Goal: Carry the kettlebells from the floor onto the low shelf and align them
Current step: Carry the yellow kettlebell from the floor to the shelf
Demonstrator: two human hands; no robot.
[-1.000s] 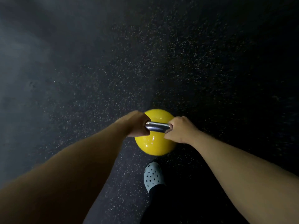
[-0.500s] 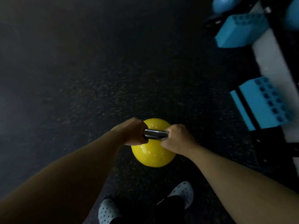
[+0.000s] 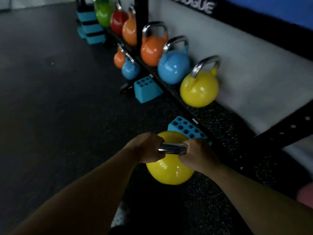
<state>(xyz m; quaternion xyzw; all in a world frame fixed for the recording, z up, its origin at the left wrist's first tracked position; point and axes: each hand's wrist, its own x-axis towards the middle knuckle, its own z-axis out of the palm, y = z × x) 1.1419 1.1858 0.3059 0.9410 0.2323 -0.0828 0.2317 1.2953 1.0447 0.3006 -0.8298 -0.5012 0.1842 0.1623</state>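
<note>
**Yellow kettlebell held in both hands beside the low shelf**

Head view: both hands grip one yellow kettlebell (image 3: 169, 170) by its chrome handle (image 3: 172, 148). The left hand (image 3: 147, 148) is wrapped tight around the handle's left end and the right hand (image 3: 197, 154) around its right end, fingers curled closed over the bar, a short length of bare steel showing between them. The bell hangs below the hands over the dark speckled floor (image 3: 50, 99), just beside the front edge of the low shelf (image 3: 220, 119).

On that shelf, a second yellow kettlebell (image 3: 199, 89) stands upright nearest the hands, against the pale wall (image 3: 254, 65). Beyond it in the same row stand a blue kettlebell (image 3: 173, 67) and an orange kettlebell (image 3: 152, 50), each touching or nearly touching its neighbour, with further orange, red and green bells blurred behind a black upright post (image 3: 141, 22).

A turquoise perforated block (image 3: 186, 128) lies on the floor just behind the held bell; another (image 3: 146, 89) lies further along, near a small blue kettlebell (image 3: 130, 70) on the floor.
</note>
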